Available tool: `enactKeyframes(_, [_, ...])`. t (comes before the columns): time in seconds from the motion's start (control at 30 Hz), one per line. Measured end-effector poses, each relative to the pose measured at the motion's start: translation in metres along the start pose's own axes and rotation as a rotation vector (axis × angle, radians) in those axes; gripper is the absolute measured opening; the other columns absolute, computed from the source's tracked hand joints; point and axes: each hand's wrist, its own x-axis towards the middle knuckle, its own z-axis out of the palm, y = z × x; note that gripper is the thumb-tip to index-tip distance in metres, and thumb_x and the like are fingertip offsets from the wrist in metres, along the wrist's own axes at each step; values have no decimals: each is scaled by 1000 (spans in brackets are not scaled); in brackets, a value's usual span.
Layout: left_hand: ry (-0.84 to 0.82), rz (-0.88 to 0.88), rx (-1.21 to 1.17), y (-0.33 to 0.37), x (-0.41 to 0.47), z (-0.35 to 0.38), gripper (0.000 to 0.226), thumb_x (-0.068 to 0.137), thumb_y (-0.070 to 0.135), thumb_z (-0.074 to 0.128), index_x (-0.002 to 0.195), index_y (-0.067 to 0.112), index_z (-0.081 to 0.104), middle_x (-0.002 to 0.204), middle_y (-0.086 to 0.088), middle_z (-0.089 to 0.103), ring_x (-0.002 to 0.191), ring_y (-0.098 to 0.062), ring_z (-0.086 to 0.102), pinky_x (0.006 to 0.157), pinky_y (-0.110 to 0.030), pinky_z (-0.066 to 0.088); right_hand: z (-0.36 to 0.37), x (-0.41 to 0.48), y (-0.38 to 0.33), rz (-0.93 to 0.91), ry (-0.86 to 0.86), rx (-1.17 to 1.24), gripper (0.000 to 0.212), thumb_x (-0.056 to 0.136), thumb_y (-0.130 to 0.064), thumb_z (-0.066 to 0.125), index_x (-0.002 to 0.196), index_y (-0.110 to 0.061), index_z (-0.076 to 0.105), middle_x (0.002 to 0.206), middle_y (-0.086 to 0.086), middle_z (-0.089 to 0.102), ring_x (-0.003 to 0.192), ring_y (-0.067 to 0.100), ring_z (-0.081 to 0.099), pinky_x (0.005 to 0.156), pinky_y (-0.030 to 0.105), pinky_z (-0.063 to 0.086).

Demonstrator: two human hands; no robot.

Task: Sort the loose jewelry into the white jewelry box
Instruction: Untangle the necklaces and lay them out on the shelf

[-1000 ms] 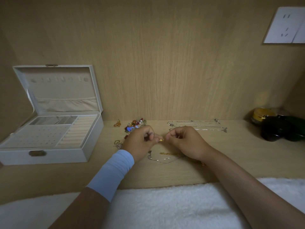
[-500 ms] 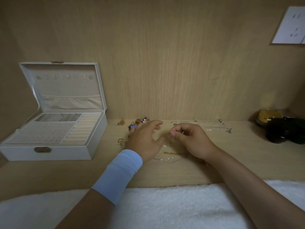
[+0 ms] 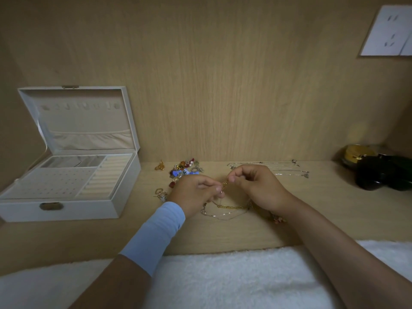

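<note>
We pinch the gold chain (image 3: 231, 207) at its clasp end with both hands: our left hand (image 3: 195, 190) grips from one side and our right hand (image 3: 258, 186) from the other. The rest of it trails on the shelf just beneath them. We judge the step to be fastening or untangling it. Next it must lift clear of the silver chain (image 3: 223, 216) beside it and travel well left of our left hand, to the open white jewelry box (image 3: 66, 210).
</note>
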Motion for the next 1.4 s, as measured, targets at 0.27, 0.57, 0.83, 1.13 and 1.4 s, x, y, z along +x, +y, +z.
enactKeyframes(0.27, [57, 217, 312, -1, -1, 1, 12, 87, 20, 67, 78, 26, 69, 88, 10, 61, 74, 2, 57, 73, -15, 44, 3, -4, 1, -24, 28, -275, 12, 90, -20, 69, 80, -25, 73, 55, -18, 54, 53, 0, 45, 55, 16, 37])
enactKeyframes(0.57, [84, 187, -31, 8, 1, -14, 13, 94, 10, 58, 85, 11, 67, 77, 6, 70, 77, -10, 63, 79, -26, 51, -1, -8, 3, 101, 0, -729, 14, 86, -33, 60, 79, -24, 69, 81, -9, 66, 87, 17, 61, 79, 31, 50])
enactKeyframes(0.83, [8, 242, -183, 38, -3, -22, 13, 95, 9, 58, 88, 10, 68, 83, -2, 72, 71, -8, 60, 66, -13, 46, 15, -12, -29, -29, -135, -307, 48, 81, -29, 58, 128, -30, 64, 130, -16, 61, 124, 0, 50, 100, 15, 34])
enactKeyframes(1.13, [133, 213, -389, 58, 3, -43, 17, 96, 13, 57, 85, 19, 68, 80, 6, 66, 77, -12, 58, 76, -28, 49, 15, -13, -58, 54, -172, 254, 22, 102, -19, 53, 86, -10, 65, 79, 11, 72, 80, 17, 66, 79, 19, 48])
enactKeyframes(1.4, [281, 45, -726, 60, 9, -46, 13, 100, 13, 49, 92, 8, 57, 81, -5, 65, 65, -16, 62, 59, -26, 54, -30, -17, -48, 172, -193, 218, 25, 100, -25, 55, 82, -14, 67, 60, 3, 45, 54, 19, 48, 67, 35, 41])
